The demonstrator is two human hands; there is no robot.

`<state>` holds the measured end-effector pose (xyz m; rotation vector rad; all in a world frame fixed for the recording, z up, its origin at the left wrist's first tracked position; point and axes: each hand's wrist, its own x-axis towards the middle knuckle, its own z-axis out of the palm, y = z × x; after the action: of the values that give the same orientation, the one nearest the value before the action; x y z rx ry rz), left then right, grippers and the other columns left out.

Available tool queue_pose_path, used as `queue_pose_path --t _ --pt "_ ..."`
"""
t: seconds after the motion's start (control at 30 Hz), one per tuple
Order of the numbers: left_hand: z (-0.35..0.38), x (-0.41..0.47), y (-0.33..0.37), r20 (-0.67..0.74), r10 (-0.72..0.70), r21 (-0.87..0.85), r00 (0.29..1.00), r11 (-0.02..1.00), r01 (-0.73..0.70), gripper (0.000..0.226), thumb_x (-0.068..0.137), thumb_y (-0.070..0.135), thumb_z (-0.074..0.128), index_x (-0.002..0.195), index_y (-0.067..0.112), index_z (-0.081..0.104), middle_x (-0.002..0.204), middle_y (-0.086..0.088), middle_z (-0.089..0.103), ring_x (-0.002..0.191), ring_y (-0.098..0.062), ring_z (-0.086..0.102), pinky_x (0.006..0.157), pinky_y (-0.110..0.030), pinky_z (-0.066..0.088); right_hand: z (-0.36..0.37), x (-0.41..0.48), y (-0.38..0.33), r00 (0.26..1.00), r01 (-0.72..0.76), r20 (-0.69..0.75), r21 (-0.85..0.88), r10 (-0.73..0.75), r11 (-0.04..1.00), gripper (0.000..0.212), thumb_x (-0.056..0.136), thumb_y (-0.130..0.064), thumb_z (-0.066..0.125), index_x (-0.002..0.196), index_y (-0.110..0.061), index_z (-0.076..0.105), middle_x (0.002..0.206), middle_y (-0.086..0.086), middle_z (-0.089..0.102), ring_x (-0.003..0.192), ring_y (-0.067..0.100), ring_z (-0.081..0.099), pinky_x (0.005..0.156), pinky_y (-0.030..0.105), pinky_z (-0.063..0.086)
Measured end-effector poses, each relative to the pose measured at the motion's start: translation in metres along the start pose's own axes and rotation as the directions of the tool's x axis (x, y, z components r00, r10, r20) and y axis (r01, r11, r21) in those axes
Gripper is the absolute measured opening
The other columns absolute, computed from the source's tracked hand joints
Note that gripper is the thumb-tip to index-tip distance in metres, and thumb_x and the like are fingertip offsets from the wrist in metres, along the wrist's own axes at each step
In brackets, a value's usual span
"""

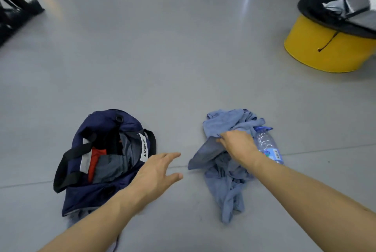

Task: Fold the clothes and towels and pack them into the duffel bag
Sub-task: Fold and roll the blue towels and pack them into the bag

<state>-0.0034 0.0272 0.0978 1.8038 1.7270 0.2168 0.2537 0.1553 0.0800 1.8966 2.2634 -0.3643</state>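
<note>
A navy duffel bag (85,196) lies open on the grey floor at the lower left, with red and grey folded cloth inside and black handles across its mouth. A crumpled pile of light blue cloth (225,174) lies to its right. My right hand (237,143) grips a fold of that blue cloth near the pile's top. My left hand (157,170) hovers between the bag and the pile, fingers spread and holding nothing.
A clear plastic water bottle (267,146) with a blue cap lies against the right side of the cloth pile. A yellow drum (325,48) with a black top and grey items stands at the far right. Dark equipment (18,16) sits at the far left.
</note>
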Motion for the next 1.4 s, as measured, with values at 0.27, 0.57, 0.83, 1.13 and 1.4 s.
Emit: queue_pose_path --t 0.27,0.57,0.83,1.13,1.4 --pt "-0.06 -0.064 0.03 -0.137 -0.047 -0.046 0.989 0.998 0.041 0.049 0.093 0.046 0.065 0.14 0.04 0.052 0.133 0.023 0.052 0.125 -0.004 0.046 0.095 -0.021 0.034 -0.105 -0.05 -0.015 0.96 0.024 -0.279 0.207 0.035 0.978 0.035 0.105 -0.042 0.04 0.084 -0.024 0.061 0.077 0.007 0.064 0.078 0.035 0.06 0.065 0.038 0.047" --pt "-0.088 -0.115 0.085 -0.242 -0.057 -0.17 0.969 0.985 0.016 0.037 0.092 0.043 0.064 0.129 0.044 0.059 0.128 0.027 0.058 0.123 0.0 0.051 0.104 -0.029 0.042 -0.161 -0.157 -0.064 0.954 0.207 -0.294 0.501 -0.059 0.84 0.039 0.099 -0.05 0.05 0.079 -0.022 0.07 0.067 0.001 0.063 0.072 0.023 0.059 0.072 0.04 0.049" --pt "-0.076 -0.154 0.11 -0.284 -0.065 -0.381 0.957 0.923 -0.05 0.035 0.095 0.031 0.063 0.125 0.049 0.062 0.105 0.034 0.065 0.093 0.009 0.062 0.085 -0.017 0.05 -0.12 -0.202 -0.1 0.988 0.144 -0.078 0.744 -0.13 0.652 0.036 0.101 -0.03 0.046 0.071 -0.024 0.064 0.069 0.004 0.071 0.069 0.018 0.072 0.077 0.046 0.06" --pt "-0.083 -0.15 0.096 -0.333 -0.184 -0.596 0.925 0.801 -0.055 0.009 0.095 0.037 0.064 0.102 0.035 0.07 0.095 0.017 0.074 0.088 -0.004 0.07 0.081 -0.03 0.057 -0.107 -0.209 -0.126 0.977 0.143 -0.055 0.884 -0.206 0.444 0.036 0.095 -0.043 0.059 0.071 -0.017 0.069 0.064 -0.002 0.066 0.065 0.015 0.066 0.079 0.051 0.059" --pt "-0.096 -0.139 0.101 -0.226 -0.358 -0.823 0.906 0.567 0.018 0.019 0.096 0.028 0.065 0.096 0.009 0.069 0.085 -0.003 0.077 0.08 -0.019 0.076 0.075 -0.035 0.061 -0.113 -0.206 -0.132 0.919 0.393 -0.256 0.529 -0.301 0.752 0.044 0.1 -0.042 0.054 0.057 -0.048 0.053 0.048 -0.016 0.051 0.053 0.006 0.047 0.054 0.024 0.029"
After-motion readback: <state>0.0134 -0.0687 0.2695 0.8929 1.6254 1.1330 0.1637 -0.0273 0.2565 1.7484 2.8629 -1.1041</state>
